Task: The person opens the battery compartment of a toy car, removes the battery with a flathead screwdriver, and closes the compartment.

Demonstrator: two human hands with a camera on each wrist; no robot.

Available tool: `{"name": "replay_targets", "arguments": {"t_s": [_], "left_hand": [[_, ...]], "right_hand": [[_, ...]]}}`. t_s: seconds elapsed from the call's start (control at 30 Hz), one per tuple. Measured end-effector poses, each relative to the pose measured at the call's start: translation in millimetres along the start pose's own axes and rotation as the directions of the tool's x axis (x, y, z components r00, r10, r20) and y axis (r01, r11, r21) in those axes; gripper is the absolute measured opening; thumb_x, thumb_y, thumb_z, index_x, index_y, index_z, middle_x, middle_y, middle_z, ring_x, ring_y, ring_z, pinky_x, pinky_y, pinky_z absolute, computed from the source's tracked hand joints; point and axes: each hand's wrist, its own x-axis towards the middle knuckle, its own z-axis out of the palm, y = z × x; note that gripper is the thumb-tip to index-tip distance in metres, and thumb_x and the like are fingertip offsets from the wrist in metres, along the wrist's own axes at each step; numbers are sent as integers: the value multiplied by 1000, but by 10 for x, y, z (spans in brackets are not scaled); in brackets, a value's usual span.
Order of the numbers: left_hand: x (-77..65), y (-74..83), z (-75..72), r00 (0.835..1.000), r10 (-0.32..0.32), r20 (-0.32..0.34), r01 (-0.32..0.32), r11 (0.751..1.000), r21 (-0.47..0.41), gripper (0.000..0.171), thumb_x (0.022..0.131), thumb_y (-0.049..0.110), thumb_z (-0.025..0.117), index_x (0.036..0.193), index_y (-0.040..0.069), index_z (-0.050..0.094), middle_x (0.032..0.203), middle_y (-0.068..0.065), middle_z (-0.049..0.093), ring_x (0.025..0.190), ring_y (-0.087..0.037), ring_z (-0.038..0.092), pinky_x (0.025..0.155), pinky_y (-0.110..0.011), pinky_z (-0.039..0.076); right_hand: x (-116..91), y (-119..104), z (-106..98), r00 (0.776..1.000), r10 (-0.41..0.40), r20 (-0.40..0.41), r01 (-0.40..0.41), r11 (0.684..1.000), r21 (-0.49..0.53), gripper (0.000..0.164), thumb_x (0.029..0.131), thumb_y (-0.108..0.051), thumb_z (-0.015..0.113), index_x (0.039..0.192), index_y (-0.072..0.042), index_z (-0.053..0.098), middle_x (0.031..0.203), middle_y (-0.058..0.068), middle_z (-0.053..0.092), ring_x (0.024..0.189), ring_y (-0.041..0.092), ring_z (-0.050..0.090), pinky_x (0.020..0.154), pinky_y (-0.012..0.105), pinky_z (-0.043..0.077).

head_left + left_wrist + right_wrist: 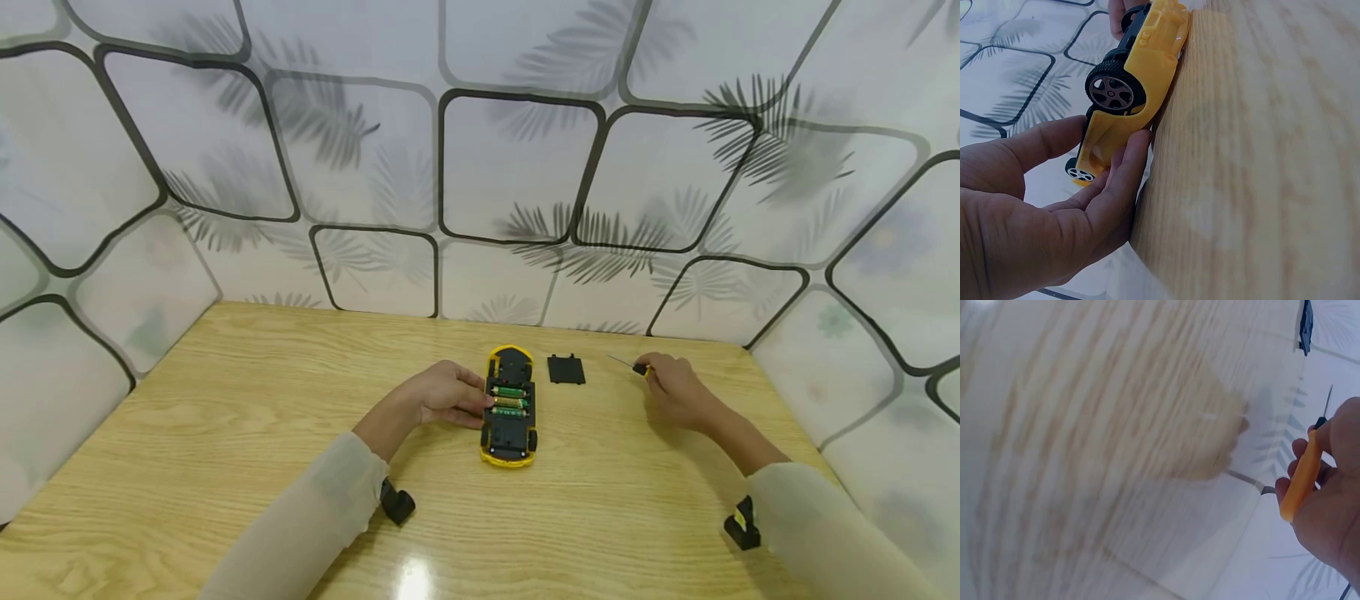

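On the wooden table (187, 433), belly up, lies the yellow toy car (510, 433), long axis running near to far, batteries (510, 402) exposed! The left hand (450, 395), the nearer one, pinches its left flank; well off right, the right hand (678, 392) grips a screwdriver (1302, 478), tip aimed left, a black cover (566, 369) lying between.

White glare on near tabletop (600, 492)
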Motion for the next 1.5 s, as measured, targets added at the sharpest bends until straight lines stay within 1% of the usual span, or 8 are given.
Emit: {"name": "replay_targets", "arguments": {"t_s": [0.27, 0.53, 0.73, 0.83, 1.0, 1.13, 1.3, 1.5], "left_hand": [[-2, 8, 7, 1000, -5, -8, 5, 1000, -5, 53, 97, -1, 67, 145, -12, 47, 123, -24, 66, 104, -32, 71, 88, -45, 63], [-8, 5, 4, 1000, -1, -6, 1, 1000, -2, 54, 97, -2, 67, 146, -12, 46, 127, -25, 63, 105, -34, 71, 87, -45, 63], [-4, -4, 0, 1000, 1, -2, -1, 1000, -5, 54, 98, -2, 66, 146, -12, 46, 128, -25, 63, 106, -34, 71, 88, -45, 62], [-3, -3, 2, 1000, 0, -1, 0, 1000, -8, 52, 97, -2, 66, 145, -12, 47, 125, -24, 64, 105, -33, 71, 88, -45, 62], [1, 0, 7, 1000, 0, 0, 0, 1000, -9, 50, 97, -2, 67, 143, -11, 50, 121, -23, 67, 104, -32, 71, 88, -45, 62], [-1, -4, 6, 1000, -1, 3, 1, 1000, -8, 53, 97, -2, 67, 145, -11, 47, 126, -24, 65, 105, -33, 71, 88, -45, 62], [0, -13, -1, 1000, 7, 8, -7, 1000, 0, 56, 97, -3, 66, 148, -12, 43, 132, -26, 59, 106, -34, 70, 88, -45, 62], [-5, -12, -4, 1000, 3, 9, -3, 1000, 0, 52, 97, -3, 66, 145, -12, 48, 126, -24, 64, 106, -33, 71, 88, -45, 62]], "right_hand": [[10, -119, -13, 997, 82, -12, -82, 996, -34, 27, 100, -4, 44, 120, 7, 59, 112, 29, 62, 100, 51, 54, 83, 67, 41], [29, -226, 26, 1000, 10, 16, -9, 996, -90, 20, 108, -13, 52, 115, 3, 61, 106, 20, 63, 96, 37, 57, 81, 59, 42], [38, -371, 32, 1000, -24, 19, 26, 989, -142, 13, 107, -16, 56, 108, -4, 61, 99, 11, 61, 84, 26, 49, 72, 43, 37], [44, -448, 40, 1000, -2, 10, 3, 985, -174, 11, 105, -18, 57, 105, -8, 61, 96, 7, 59, 83, 26, 45, 69, 40, 33], [56, -575, 67, 999, 9, -33, -17, 966, -259, 14, 102, -22, 55, 103, -10, 63, 97, 7, 60, 87, 31, 47, 71, 45, 37], [56, -674, 92, 998, -19, -65, -3, 949, -315, 17, 101, -24, 54, 102, -10, 63, 100, 9, 62, 89, 33, 50, 73, 49, 40], [63, -809, 105, 994, -69, -90, 35, 939, -341, 16, 100, -23, 56, 101, -10, 63, 94, 6, 60, 86, 31, 49, 72, 48, 40], [79, -972, 123, 981, -164, -101, 118, 927, -356, 9, 99, -19, 60, 99, -11, 64, 89, 4, 58, 82, 29, 49, 71, 47, 41]]}}
